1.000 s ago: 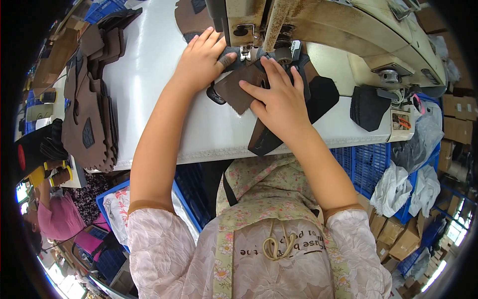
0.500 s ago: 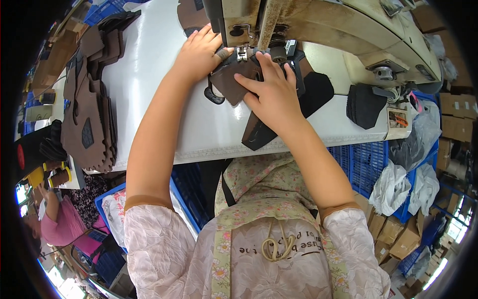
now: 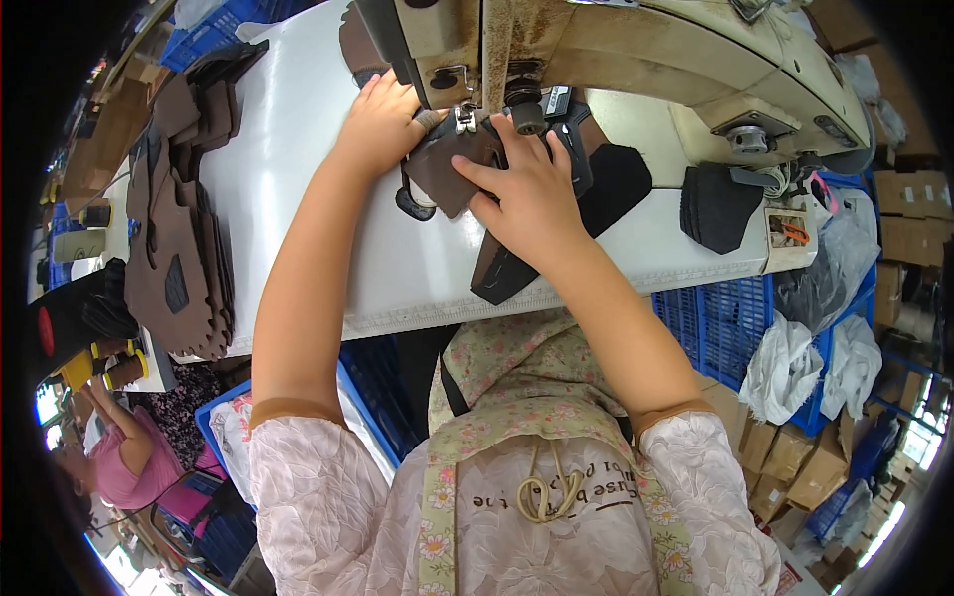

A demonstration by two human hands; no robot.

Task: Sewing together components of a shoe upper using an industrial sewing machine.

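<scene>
Under the presser foot [image 3: 464,120] of a worn cream sewing machine [image 3: 636,50] lies a dark brown shoe-upper-like piece [image 3: 444,181] with black parts. My left hand [image 3: 378,127] rests flat at its left side, fingers stretched forward, the tips partly hidden behind the machine head. A grey-brown band wraps its thumb, close to the foot. Spread across the piece's right side, my right hand [image 3: 525,189] presses down with its fingers apart. Black flat parts [image 3: 618,187] and a dark strip [image 3: 505,270] extend from beneath and beside this hand.
Stacked brown cut pieces [image 3: 179,238] lie at the table's left. A small black stack [image 3: 719,207] sits to the right on the white table [image 3: 417,288]. Blue crates [image 3: 714,333] and cardboard boxes [image 3: 785,457] stand lower right. A co-worker in pink [image 3: 134,457] is at lower left.
The view has shifted slightly, so the machine and both hands appear a little further left. My hands keep about the same places on the brown piece.
</scene>
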